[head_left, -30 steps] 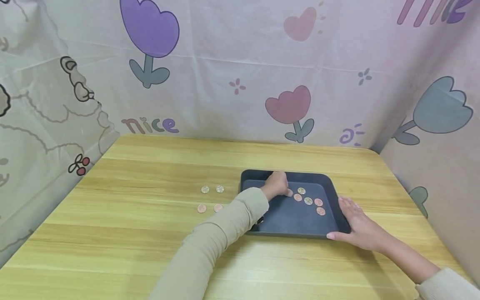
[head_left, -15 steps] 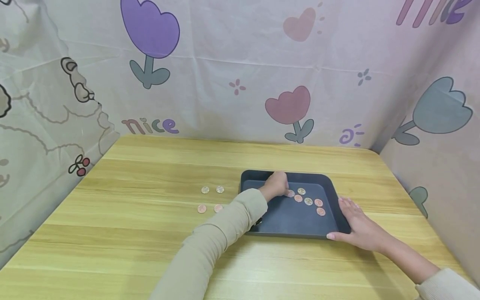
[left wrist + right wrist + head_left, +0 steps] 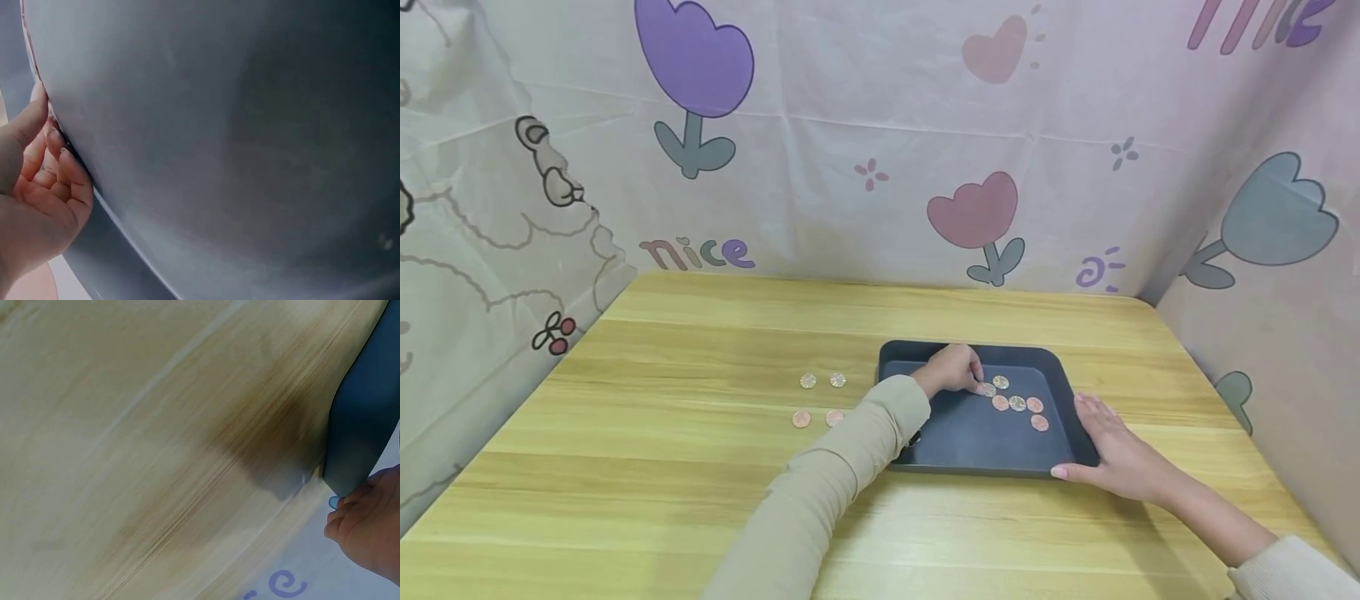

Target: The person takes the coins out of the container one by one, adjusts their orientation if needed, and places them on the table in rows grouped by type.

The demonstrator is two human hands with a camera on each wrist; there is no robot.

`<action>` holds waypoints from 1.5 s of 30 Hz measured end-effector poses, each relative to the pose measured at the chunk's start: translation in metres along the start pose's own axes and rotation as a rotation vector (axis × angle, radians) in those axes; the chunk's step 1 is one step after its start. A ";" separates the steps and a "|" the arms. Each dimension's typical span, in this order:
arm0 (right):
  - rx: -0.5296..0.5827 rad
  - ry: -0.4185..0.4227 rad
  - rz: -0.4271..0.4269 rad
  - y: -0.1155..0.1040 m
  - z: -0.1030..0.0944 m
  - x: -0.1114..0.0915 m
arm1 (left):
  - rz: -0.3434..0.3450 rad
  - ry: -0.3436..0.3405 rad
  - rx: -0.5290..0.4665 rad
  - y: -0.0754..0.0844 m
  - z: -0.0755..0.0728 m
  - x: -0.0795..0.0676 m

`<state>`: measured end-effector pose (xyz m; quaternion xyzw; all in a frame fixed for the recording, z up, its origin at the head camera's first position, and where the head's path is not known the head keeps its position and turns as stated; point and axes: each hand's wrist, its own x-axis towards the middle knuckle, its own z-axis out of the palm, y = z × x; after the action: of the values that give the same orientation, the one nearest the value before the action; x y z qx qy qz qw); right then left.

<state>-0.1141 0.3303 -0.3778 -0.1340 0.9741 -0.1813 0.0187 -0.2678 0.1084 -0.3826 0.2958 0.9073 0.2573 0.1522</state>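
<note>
Head view: four coins on the table, left of the tray. Left hand inside, bent fingertips touching a silver coin; I can't tell if they pinch it. Five coins rightward. Right hand, thumb spread, against tray's right side.

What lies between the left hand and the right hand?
Coins in the dark tray, then that tray's right wall, against which the right hand rests. The head view shows it.
</note>
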 end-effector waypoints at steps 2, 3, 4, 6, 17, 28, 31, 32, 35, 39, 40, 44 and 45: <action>-0.002 0.001 -0.001 0.000 -0.001 0.000 | 0.011 -0.005 -0.003 -0.001 0.000 0.001; -0.002 0.001 -0.002 0.000 -0.001 0.000 | 0.012 -0.009 -0.006 -0.002 0.000 0.001; -0.002 0.000 -0.002 0.000 -0.001 0.001 | 0.015 -0.013 -0.008 -0.002 0.000 0.002; -0.001 -0.001 -0.003 0.000 -0.001 0.001 | 0.021 -0.023 -0.013 -0.003 0.000 0.003; -0.007 0.005 -0.003 0.001 -0.001 0.002 | 0.067 -0.033 0.002 0.003 0.001 0.003; -0.002 0.011 -0.010 -0.001 -0.001 0.002 | 0.031 -0.024 0.024 0.003 0.004 0.008; -0.004 0.013 -0.006 -0.001 -0.001 0.001 | 0.016 -0.006 0.018 0.003 0.004 0.008; -0.002 0.013 -0.006 -0.001 0.000 0.001 | 0.006 -0.003 0.008 0.003 0.004 0.008; 0.007 0.010 -0.002 -0.001 0.000 0.000 | -0.016 -0.007 -0.027 0.004 0.001 0.005; 0.021 0.000 0.010 -0.001 0.000 -0.001 | -0.029 -0.006 -0.058 0.007 -0.008 0.000; 0.020 -0.003 0.013 -0.001 0.001 -0.001 | -0.026 0.000 -0.058 0.008 -0.010 -0.002; 0.018 -0.002 0.012 -0.001 0.001 -0.001 | -0.027 0.036 -0.093 0.015 -0.021 -0.007; 0.017 -0.002 0.009 -0.001 0.001 -0.001 | -0.033 0.046 -0.101 0.017 -0.024 -0.008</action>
<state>-0.1130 0.3294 -0.3782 -0.1294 0.9731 -0.1892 0.0215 -0.2639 0.1058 -0.3524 0.2670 0.9010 0.3071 0.1505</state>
